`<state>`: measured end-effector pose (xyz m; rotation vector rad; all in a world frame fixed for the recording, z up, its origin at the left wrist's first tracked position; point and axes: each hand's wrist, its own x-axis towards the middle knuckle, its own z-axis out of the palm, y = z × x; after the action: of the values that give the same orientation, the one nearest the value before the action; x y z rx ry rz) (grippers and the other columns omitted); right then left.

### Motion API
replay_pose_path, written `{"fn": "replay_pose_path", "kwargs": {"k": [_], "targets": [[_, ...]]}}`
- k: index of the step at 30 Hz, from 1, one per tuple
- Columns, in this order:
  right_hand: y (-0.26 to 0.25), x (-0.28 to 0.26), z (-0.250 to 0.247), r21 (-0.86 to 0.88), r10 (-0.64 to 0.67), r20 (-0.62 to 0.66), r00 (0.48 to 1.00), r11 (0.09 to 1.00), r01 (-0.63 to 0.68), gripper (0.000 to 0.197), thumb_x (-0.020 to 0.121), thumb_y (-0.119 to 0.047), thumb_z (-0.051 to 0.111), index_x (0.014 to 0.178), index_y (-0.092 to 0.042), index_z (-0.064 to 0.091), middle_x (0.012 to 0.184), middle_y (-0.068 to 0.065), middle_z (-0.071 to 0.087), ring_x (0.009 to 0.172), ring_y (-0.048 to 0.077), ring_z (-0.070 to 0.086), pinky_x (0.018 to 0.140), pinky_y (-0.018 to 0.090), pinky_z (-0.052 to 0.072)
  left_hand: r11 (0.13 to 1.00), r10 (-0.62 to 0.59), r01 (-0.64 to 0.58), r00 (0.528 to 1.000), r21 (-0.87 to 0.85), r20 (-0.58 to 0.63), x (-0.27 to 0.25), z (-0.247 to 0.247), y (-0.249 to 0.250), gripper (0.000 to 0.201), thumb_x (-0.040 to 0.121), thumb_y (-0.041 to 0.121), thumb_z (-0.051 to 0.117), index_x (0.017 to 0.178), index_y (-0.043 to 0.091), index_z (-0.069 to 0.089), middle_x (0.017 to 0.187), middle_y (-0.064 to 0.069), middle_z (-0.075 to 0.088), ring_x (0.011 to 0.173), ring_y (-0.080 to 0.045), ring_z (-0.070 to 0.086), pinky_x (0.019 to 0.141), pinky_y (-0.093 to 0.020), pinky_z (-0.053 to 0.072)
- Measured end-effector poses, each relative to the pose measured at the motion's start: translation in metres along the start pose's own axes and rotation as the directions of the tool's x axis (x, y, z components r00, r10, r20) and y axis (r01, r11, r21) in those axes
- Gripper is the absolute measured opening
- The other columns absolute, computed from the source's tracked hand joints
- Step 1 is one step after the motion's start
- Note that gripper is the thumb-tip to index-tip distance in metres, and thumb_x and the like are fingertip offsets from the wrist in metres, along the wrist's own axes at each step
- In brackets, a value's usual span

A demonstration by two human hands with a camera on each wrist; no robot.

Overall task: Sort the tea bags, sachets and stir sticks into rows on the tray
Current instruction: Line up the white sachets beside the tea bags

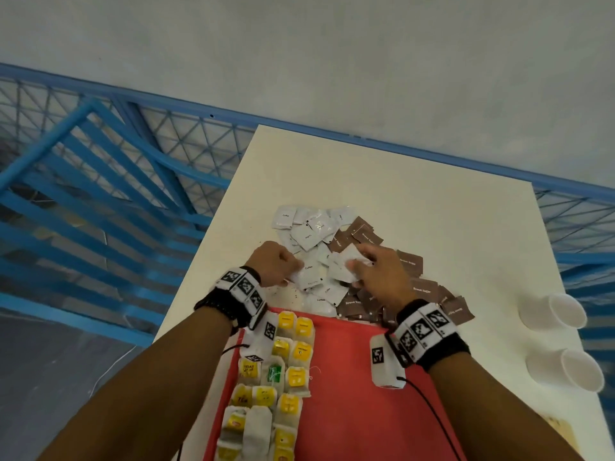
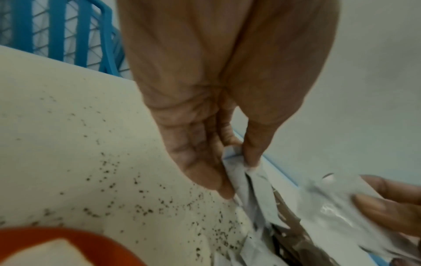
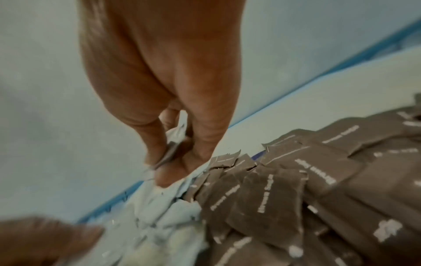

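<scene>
Head view: left hand [image 1: 274,264] and right hand [image 1: 379,272] each pinch light, crinkly, slippery white coffee sachets [image 1: 309,234]; take them by edges.

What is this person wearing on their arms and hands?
The hands are bare, with no gloves or sleeves. Each wrist carries a black band ringed with white blocks printed in black square codes. A white box hangs under the right wrist, trailing a thin black cable.

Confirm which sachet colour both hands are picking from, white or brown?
White coffee sachets: the left hand and right hand each pinch one. Brown sugar sachets lie untouched further right.
</scene>
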<state>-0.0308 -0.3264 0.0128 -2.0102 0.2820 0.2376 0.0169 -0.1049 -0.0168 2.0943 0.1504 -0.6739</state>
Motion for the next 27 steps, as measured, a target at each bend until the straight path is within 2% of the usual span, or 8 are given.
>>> {"fn": "replay_pose_path", "kwargs": {"k": [2, 5, 10, 15, 18, 21, 24, 27], "targets": [[-0.009, -0.007, -0.003, 0.188, 0.031, 0.108, 0.994, 0.981, -0.051, 0.022, 0.091, -0.010, 0.069, 0.112, -0.017, 0.070, 0.102, -0.004, 0.073, 0.071, 0.003, 0.070, 0.059, 0.016, 0.052, 0.979, 0.024, -0.024, 1.000, -0.204, -0.007, -0.011, -0.004, 0.000, 0.024, 0.090, 0.016, 0.072, 0.074, 0.008, 0.055, 0.070, -0.001, 0.057, 0.064, -0.015, 0.060, 0.064, -0.031, 0.061], [-0.015, -0.007, 0.011, 0.149, -0.001, 0.138, 0.990, 0.989, -0.019, 0.029, 0.087, -0.016, 0.074, 0.115, -0.023, 0.069, 0.111, -0.007, 0.071, 0.093, 0.007, 0.071, 0.075, 0.025, 0.059, 0.913, 0.096, -0.075, 0.995, -0.402, 0.032, -0.027, -0.001, 0.010, 0.015, 0.092, 0.007, 0.068, 0.084, 0.006, 0.055, 0.078, -0.009, 0.056, 0.072, -0.018, 0.058, 0.066, -0.034, 0.063], [-0.027, -0.006, 0.024, 0.282, 0.047, 0.147, 0.988, 0.955, -0.087, 0.018, 0.089, -0.013, 0.073, 0.106, -0.012, 0.071, 0.095, -0.001, 0.074, 0.070, 0.005, 0.067, 0.062, 0.019, 0.056, 0.737, 0.077, -0.017, 0.995, -0.676, 0.059, -0.046, 0.000, 0.024, 0.005, 0.098, 0.010, 0.059, 0.095, 0.009, 0.055, 0.090, -0.013, 0.061, 0.079, -0.022, 0.066, 0.063, -0.036, 0.062], [-0.040, -0.002, 0.037, 0.249, 0.070, 0.139, 0.988, 0.963, -0.103, 0.040, 0.077, -0.020, 0.085, 0.109, -0.004, 0.067, 0.093, 0.009, 0.071, 0.063, 0.010, 0.062, 0.058, 0.025, 0.051, 0.489, 0.154, 0.177, 0.947, -0.854, 0.283, -0.038, 0.003, 0.029, 0.055, 0.096, 0.046, 0.058, 0.130, 0.002, 0.059, 0.112, -0.018, 0.068, 0.094, -0.028, 0.069, 0.089, -0.049, 0.054], [-0.049, -0.003, 0.044, 0.124, 0.022, 0.121, 0.992, 0.992, -0.037, 0.040, 0.071, -0.015, 0.089, 0.099, -0.006, 0.061, 0.074, 0.003, 0.061, 0.052, 0.013, 0.062, 0.057, 0.031, 0.056, 0.534, 0.038, 0.195, 0.966, -0.823, 0.254, -0.033, 0.008, 0.023, 0.032, 0.095, 0.028, 0.065, 0.118, 0.006, 0.060, 0.102, -0.014, 0.069, 0.079, -0.022, 0.070, 0.074, -0.041, 0.062], [-0.043, -0.002, 0.036, -0.168, -0.088, 0.234, 0.968, 0.977, 0.129, 0.033, 0.080, -0.021, 0.081, 0.106, -0.016, 0.061, 0.086, 0.003, 0.065, 0.069, 0.014, 0.065, 0.068, 0.032, 0.055, 0.637, -0.119, 0.151, 0.988, -0.756, 0.098, -0.033, 0.006, 0.009, 0.001, 0.095, 0.006, 0.063, 0.095, 0.006, 0.063, 0.098, -0.017, 0.065, 0.080, -0.029, 0.066, 0.060, -0.039, 0.062], [-0.018, 0.000, 0.024, -0.653, -0.082, 0.510, 0.856, 0.612, 0.447, 0.045, 0.085, -0.014, 0.064, 0.127, -0.031, 0.059, 0.116, 0.002, 0.056, 0.108, 0.022, 0.053, 0.093, 0.042, 0.048, 0.955, -0.058, 0.048, 0.998, -0.293, -0.027, -0.030, -0.005, -0.012, 0.015, 0.089, -0.002, 0.061, 0.087, 0.012, 0.066, 0.096, -0.007, 0.063, 0.088, -0.025, 0.060, 0.067, -0.032, 0.056], [-0.004, -0.004, 0.026, -0.743, -0.012, 0.587, 0.809, 0.388, 0.545, 0.052, 0.087, -0.024, 0.061, 0.135, -0.040, 0.053, 0.135, 0.001, 0.048, 0.121, 0.026, 0.044, 0.094, 0.050, 0.046, 0.992, -0.056, 0.044, 0.994, 0.117, 0.093, -0.032, -0.009, -0.014, 0.027, 0.090, 0.001, 0.055, 0.091, 0.021, 0.072, 0.111, -0.005, 0.066, 0.103, -0.024, 0.063, 0.080, -0.030, 0.053]]}}
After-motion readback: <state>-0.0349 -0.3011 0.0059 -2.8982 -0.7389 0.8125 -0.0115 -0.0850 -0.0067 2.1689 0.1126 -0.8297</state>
